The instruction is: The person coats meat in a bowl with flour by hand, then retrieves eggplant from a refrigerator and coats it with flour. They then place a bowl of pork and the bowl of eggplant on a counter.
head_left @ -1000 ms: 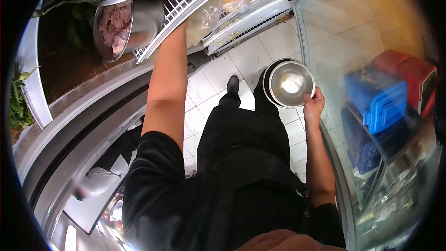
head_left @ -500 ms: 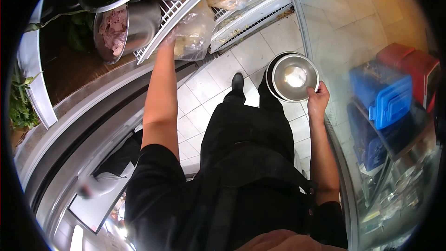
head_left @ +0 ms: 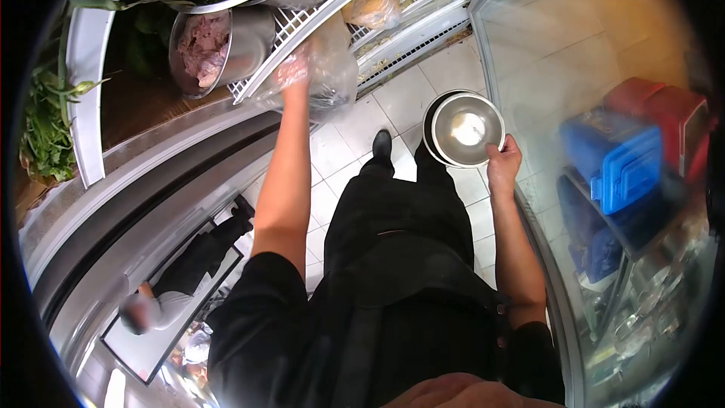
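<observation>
— What's on the far left?

— Leafy greens [head_left: 45, 117], limp and stalky. Next comes a deep meat bowl [head_left: 204, 49] of brushed steel, holding pale, lumpy meat, beside the white wire shelf [head_left: 302, 19].

— And the left hand [head_left: 293, 72]?

— It's raised to the shelf's edge, grip closed on a clear plastic bag [head_left: 328, 79]. The bag is thin, crinkled film, sagging with something pale inside. It's blurred there, so I can't tell how much film the fingers have.

— Risk?

— I'd judge the film could snag on the wire grid and tear. It could also slip free and drop its contents on the tiled floor [head_left: 400, 91]. The meat bowl is just beside the arm, so a knock might tip it.

— The right hand [head_left: 502, 168]?

— Held low in front of the body, grip clamped on the rim of a round steel bowl [head_left: 464, 127], thumb over the edge. The bowl is smooth, shiny, empty-looking, and seems nested in a second one. Held by one edge, it could tilt and slide loose.

— Further right?

— The glass door [head_left: 544, 45], just beside that bowl, so a bump seems possible. Behind it are hard, lidded blue boxes [head_left: 619, 162].
</observation>
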`<control>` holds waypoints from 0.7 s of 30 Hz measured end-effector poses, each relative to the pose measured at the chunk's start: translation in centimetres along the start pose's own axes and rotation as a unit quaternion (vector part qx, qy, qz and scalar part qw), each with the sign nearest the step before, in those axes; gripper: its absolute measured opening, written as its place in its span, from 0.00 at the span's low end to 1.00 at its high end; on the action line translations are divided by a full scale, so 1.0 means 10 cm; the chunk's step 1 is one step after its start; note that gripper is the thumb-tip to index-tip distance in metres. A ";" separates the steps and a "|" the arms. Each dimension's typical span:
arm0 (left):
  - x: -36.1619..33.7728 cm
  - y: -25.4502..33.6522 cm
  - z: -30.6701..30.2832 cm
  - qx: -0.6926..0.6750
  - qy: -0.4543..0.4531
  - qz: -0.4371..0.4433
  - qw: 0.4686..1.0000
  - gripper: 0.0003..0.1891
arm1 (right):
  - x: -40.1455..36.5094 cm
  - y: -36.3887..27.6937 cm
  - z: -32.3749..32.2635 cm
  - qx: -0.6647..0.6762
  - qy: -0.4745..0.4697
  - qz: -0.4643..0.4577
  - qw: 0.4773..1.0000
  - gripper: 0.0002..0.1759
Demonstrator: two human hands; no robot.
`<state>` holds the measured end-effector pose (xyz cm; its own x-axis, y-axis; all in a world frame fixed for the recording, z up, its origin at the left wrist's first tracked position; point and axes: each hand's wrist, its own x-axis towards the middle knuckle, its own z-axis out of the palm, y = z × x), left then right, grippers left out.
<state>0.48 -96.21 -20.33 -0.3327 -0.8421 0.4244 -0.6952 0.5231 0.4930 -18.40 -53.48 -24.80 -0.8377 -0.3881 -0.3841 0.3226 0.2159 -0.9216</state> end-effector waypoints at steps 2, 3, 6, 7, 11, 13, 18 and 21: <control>-0.13 0.04 -0.30 -0.375 0.002 -0.356 0.856 0.26 | 0.02 0.14 0.01 -0.065 0.018 -0.022 0.998 0.10; -0.25 -0.03 -0.40 -0.461 0.019 -0.376 0.803 0.21 | 0.01 0.09 0.07 -0.103 0.034 -0.030 0.994 0.13; -0.51 -0.01 -0.84 -0.565 0.004 -0.463 0.683 0.19 | -0.04 -0.41 0.29 -0.240 0.071 -0.178 0.952 0.12; -0.56 -0.02 -0.96 -0.554 -0.038 -0.476 0.681 0.16 | -0.05 -0.63 0.38 -0.284 0.079 -0.244 0.924 0.11; -0.59 -0.01 -1.41 -0.460 -0.166 -0.484 0.726 0.17 | 0.23 -0.87 0.57 -0.384 0.128 -0.495 0.769 0.11; -0.57 0.10 -1.62 -0.400 -0.202 -0.498 0.743 0.19 | 0.38 -1.05 0.60 -0.374 0.141 -0.531 0.747 0.12; -0.74 0.26 -2.16 -0.378 -0.284 -0.502 0.724 0.20 | 0.37 -1.50 0.65 -0.346 0.154 -0.609 0.697 0.14; -0.84 0.44 -2.45 -0.383 -0.350 -0.453 0.725 0.23 | 0.21 -1.75 0.71 -0.342 0.173 -0.626 0.680 0.15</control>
<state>15.82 -83.64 -3.11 -0.3892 -0.6055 -0.6942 -0.3618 -0.5926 0.7197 -22.69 -64.44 -9.86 -0.3597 -0.4419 0.8218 -0.9185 0.3228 -0.2284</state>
